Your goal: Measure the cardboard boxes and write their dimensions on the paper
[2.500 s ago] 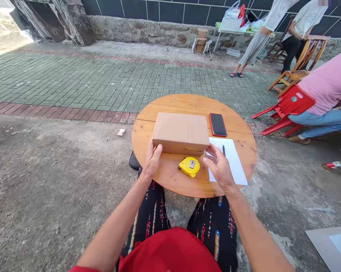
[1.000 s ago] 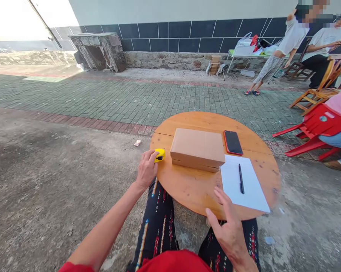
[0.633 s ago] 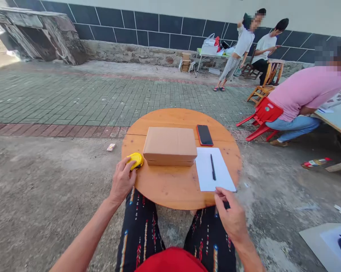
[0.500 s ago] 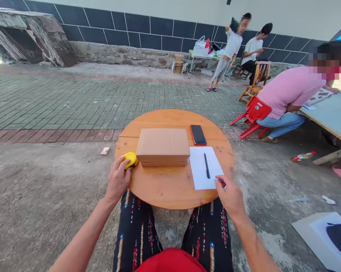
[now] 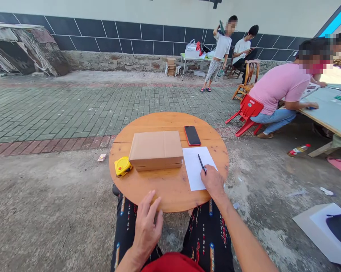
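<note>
A small round wooden table point(image 5: 170, 190) stands over my knees. On it lie a closed cardboard box point(image 5: 156, 149), a yellow tape measure point(image 5: 122, 166) at the box's left, a phone point(image 5: 192, 135) with a red case, and a white sheet of paper point(image 5: 193, 172) with a black pen point(image 5: 201, 163) on it. My right hand point(image 5: 213, 182) rests on the paper's lower right part, its fingers closed round the pen's near end. My left hand point(image 5: 146, 226) hovers at the table's front edge above my lap, fingers apart, holding nothing.
A person in a pink shirt point(image 5: 278, 88) sits on a red chair point(image 5: 247, 109) at a green table point(image 5: 329, 113) to the right. Two more people are by the far wall. A bottle point(image 5: 298, 150) and a board point(image 5: 323, 234) lie on the ground.
My left hand let go of the tape measure at the box's left and drew back to the table's front edge. My right hand moved up onto the paper and closed on the pen.
</note>
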{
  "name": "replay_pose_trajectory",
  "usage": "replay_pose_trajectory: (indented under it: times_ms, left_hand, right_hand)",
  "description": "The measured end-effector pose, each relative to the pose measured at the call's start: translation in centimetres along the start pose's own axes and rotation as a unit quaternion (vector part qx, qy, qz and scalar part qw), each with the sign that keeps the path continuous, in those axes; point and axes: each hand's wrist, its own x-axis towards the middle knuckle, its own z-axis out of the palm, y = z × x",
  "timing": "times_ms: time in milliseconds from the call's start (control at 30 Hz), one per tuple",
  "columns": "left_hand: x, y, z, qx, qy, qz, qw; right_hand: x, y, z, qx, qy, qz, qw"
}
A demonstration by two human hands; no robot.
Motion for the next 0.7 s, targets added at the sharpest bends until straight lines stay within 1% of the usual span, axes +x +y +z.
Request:
replay_pose_trajectory:
  times_ms: [67, 133, 167, 233, 300, 367, 400, 433, 467, 500, 533, 567, 600, 633, 667, 700]
  left_hand:
    - [-0.1, 2.3, 1.4, -0.029, -0.052, 0.029, 0.998]
    - [0.8, 4.0, 2.6, -0.05, -0.096, 0.055, 0.993]
    - [1.6, 4.7, 3.2, -0.056, -0.117, 0.066, 0.989]
    - [3.5, 6.0, 4.3, -0.06, -0.162, 0.079, 0.982]
    - [5.3, 7.2, 5.2, -0.058, -0.205, 0.083, 0.973]
    - [6.4, 8.1, 5.6, -0.062, -0.229, 0.09, 0.967]
    - [6.6, 8.2, 5.4, -0.068, -0.227, 0.098, 0.967]
    - [6.7, 7.9, 5.0, -0.073, -0.21, 0.104, 0.969]
    - [6.6, 7.1, 4.3, -0.076, -0.173, 0.103, 0.976]
    - [6.5, 5.8, 3.4, -0.071, -0.119, 0.089, 0.986]
    - [6.5, 4.1, 2.1, -0.054, -0.05, 0.061, 0.995]
    - [6.6, 2.0, 0.7, -0.029, 0.029, 0.02, 0.999]
    - [6.9, -0.5, -1.0, 0.01, 0.095, -0.03, 0.995]
    - [7.4, -3.1, -2.6, 0.053, 0.142, -0.069, 0.986]
    - [8.3, -5.7, -4.1, 0.089, 0.148, -0.103, 0.98]
    - [9.4, -8.3, -5.5, 0.11, 0.119, -0.135, 0.978]
  right_hand:
    - [-0.4, 0.9, -0.4, 0.046, 0.009, -0.004, 0.999]
    - [-1.2, 1.8, -0.9, 0.153, 0.011, -0.005, 0.988]
    - [-1.7, 2.1, -1.1, 0.22, 0.003, 0.0, 0.976]
    - [-2.8, 2.7, -1.5, 0.338, -0.033, 0.021, 0.94]
    - [-3.7, 3.1, -1.9, 0.393, -0.07, 0.04, 0.916]
    - [-4.3, 3.5, -2.4, 0.417, -0.08, 0.034, 0.905]
    - [-4.5, 3.8, -2.6, 0.427, -0.077, 0.022, 0.9]
    - [-4.6, 4.1, -2.9, 0.44, -0.073, 0.01, 0.895]
    - [-4.6, 4.4, -3.0, 0.457, -0.064, 0.0, 0.887]
    - [-4.6, 4.8, -3.2, 0.474, -0.058, -0.001, 0.879]
    - [-4.5, 5.2, -3.2, 0.49, -0.056, 0.003, 0.87]
    - [-4.4, 5.5, -3.2, 0.507, -0.035, 0.013, 0.861]
    - [-4.3, 5.7, -3.1, 0.523, -0.022, 0.018, 0.852]
    - [-4.3, 5.8, -3.1, 0.539, -0.005, 0.025, 0.842]
    - [-4.3, 5.7, -3.1, 0.551, 0.015, 0.032, 0.834]
    - [-4.5, 5.4, -3.3, 0.559, 0.032, 0.039, 0.828]
